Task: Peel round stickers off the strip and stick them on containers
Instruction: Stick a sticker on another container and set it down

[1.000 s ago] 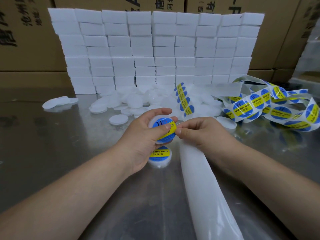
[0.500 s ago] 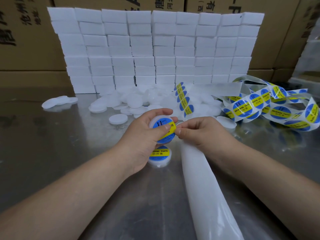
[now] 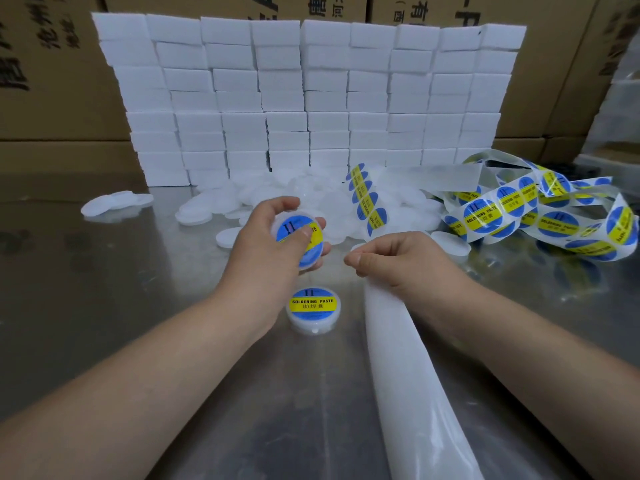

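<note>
At the left, left hand (image 3: 273, 247) wrapped around a small round container (image 3: 313, 254), fingers at the rim, thumb pressing flat on the blue-and-yellow sticker (image 3: 289, 227) already on its lid. Probably light, stiff plastic, a little slippery at the smooth edge; better to grip by the rim and rub from the middle outward against bubbles. Just below, on the metal table (image 3: 104, 306), a finished container (image 3: 313, 308), label up. Behind, a pile of unlabelled containers (image 3: 207, 211). To the right, right hand (image 3: 398, 265) curled over the top end of the bare liner (image 3: 408, 393), apparently holding it, thumb and forefinger tips pinched together, apart from the held container; not possible to tell whether anything between them. Farther right, sticker strip (image 3: 554, 216) in loose loops: thin, floppy, likely very sticky once peeled. Best to lift each sticker by its edge only.
</note>
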The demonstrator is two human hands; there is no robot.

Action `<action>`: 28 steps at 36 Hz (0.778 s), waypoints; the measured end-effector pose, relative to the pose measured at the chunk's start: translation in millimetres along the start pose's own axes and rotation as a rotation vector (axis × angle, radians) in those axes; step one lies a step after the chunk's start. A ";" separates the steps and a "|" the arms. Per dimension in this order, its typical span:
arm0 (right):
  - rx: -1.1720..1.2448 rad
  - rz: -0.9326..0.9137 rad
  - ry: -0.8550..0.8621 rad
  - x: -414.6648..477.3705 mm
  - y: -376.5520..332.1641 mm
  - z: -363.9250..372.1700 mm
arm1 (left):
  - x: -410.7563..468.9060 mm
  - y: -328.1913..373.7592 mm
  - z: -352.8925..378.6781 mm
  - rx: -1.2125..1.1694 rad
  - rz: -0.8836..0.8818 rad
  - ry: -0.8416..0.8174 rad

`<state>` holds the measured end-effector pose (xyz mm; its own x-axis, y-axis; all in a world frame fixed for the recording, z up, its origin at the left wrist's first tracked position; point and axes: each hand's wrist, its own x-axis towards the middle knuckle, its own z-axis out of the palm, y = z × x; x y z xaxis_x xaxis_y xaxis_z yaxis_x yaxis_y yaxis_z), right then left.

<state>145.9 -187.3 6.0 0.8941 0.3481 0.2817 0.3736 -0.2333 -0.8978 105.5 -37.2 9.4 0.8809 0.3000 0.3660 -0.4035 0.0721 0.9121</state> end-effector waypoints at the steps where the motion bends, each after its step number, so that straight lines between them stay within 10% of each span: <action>1: 0.005 0.000 -0.006 -0.2 -0.5 0.2 | -0.3 0.4 0.1 -0.008 -0.008 -0.001; 28: -0.060 -0.099 -0.080 -2.9 -1.5 1.2 | -11.6 -5.1 6.9 0.495 0.166 -0.082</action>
<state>142.5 -186.8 6.2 0.8309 0.4424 0.3376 0.4748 -0.2473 -0.8446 99.1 -47.7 1.8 0.8395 0.1919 0.5084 -0.3919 -0.4343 0.8110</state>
